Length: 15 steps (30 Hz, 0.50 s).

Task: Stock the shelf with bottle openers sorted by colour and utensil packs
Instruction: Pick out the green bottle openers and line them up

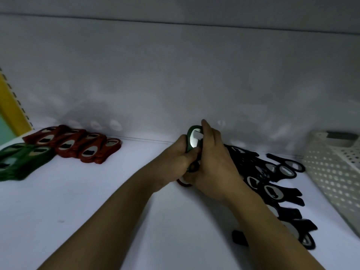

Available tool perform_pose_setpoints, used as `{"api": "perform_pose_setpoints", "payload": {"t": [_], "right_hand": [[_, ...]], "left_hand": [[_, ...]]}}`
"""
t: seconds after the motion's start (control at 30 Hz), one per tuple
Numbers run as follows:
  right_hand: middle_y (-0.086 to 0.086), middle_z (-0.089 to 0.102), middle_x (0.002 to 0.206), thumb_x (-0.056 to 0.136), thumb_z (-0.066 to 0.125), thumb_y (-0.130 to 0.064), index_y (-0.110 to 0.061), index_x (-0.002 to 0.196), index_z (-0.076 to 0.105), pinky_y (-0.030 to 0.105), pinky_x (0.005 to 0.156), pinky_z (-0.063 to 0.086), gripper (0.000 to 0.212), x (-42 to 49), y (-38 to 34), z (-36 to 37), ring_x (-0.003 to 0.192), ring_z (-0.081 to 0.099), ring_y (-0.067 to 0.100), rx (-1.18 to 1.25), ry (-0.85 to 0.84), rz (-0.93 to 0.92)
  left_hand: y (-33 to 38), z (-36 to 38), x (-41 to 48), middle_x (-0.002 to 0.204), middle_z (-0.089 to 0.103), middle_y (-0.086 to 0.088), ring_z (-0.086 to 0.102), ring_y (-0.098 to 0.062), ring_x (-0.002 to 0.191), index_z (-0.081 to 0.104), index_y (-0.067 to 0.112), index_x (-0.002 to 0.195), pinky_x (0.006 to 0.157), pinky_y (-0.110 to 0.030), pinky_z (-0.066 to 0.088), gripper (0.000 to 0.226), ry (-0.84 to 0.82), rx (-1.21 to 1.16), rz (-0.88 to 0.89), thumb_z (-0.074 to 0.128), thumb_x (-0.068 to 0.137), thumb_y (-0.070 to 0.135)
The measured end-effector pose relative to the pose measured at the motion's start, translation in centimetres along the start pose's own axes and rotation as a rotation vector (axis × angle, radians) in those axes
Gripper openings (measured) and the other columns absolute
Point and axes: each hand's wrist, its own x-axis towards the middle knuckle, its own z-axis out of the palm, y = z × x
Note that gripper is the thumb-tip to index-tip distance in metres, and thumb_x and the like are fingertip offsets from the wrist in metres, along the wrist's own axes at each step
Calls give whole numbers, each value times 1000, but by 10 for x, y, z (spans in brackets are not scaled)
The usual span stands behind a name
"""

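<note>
Fingers [206,127] of the right hand [212,160] curled over the top and far side of a green bottle opener [192,138], while the left hand [178,155] gripped its lower part, thumb pressed across the front. Held between the two hands, it stood nearly upright above the white shelf [97,201], close to the back panel [175,75], its shiny oval metal plate facing the camera. Something dark showed between the palms below it; what it was could not be told. A lone red opener [182,183] peeked out from under the hands, lying on the shelf. Just to the right, partly hidden by the right forearm, a loose pile of black openers [276,172] spread from the back panel toward the front edge, overlapping one another. Well apart at the left, a row of red openers [81,146] lay overlapped along the back, and a stack of green openers [19,162] lay just beside it, nearer the front. A white perforated basket [331,172] stood at the right end, near the black pile. A yellow upright [9,102] ran along the left edge
</note>
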Motion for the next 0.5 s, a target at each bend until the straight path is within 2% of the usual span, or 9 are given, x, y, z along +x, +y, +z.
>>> {"api": "perform_pose_setpoints", "payload": {"t": [0.1, 0.17, 0.2, 0.27, 0.33, 0.43, 0.5], "right_hand": [[-16, 11, 155, 79, 72, -17, -29, 153, -13, 30, 112, 33, 113, -3, 3, -4, 140, 26, 10, 154, -122, 23], [-14, 15, 156, 89, 61, -11, -29, 154, -5, 21, 107, 32, 94, -3, 2, -6, 138, 29, 8, 248, -142, 50], [-9, 24, 153, 93, 57, -10, -27, 155, 6, 21, 106, 34, 82, -1, 2, -6, 134, 36, 10, 304, -103, 56], [-3, 46, 139, 98, 52, -16, -21, 149, 34, 22, 101, 40, 55, 0, 0, -3, 120, 50, 13, 405, 18, 57], [-3, 61, 120, 99, 50, -23, -19, 134, 56, 18, 91, 44, 35, -1, -6, 2, 106, 59, 11, 464, 67, 48], [-16, 68, 87, 94, 61, -22, -29, 105, 68, 20, 74, 48, 14, -5, -18, 15, 77, 63, 2, 521, -12, 19], [-16, 66, 71, 92, 64, -18, -34, 87, 66, 26, 62, 51, 17, -8, -32, 21, 60, 59, 3, 569, -65, 26]], "left_hand": [[3, -8, -2, 90, 58, 3, 54, -6, 75, 47, 15, 119, 69, -19, 48, 17, 21, 161, -8, 45, 103, 21], [6, -13, -4, 86, 53, 2, 48, -6, 71, 46, 12, 117, 64, -17, 45, 16, -4, 213, -32, 46, 103, 19], [6, -16, -7, 86, 52, 2, 47, -7, 72, 46, 12, 116, 64, -19, 45, 15, -18, 229, -44, 46, 103, 18], [4, -23, -17, 85, 50, 1, 45, -9, 73, 47, 16, 114, 67, -25, 43, 12, -51, 259, -65, 47, 102, 18], [0, -30, -32, 82, 48, 1, 44, -10, 73, 47, 16, 118, 69, -29, 42, 17, -78, 279, -102, 49, 101, 17], [-1, -46, -61, 78, 48, 4, 44, -9, 71, 49, 14, 111, 70, -30, 41, 11, -103, 318, -174, 50, 101, 17], [3, -57, -80, 76, 50, 4, 45, -10, 71, 49, 18, 102, 70, -31, 41, 3, -108, 339, -206, 51, 101, 18]]}}
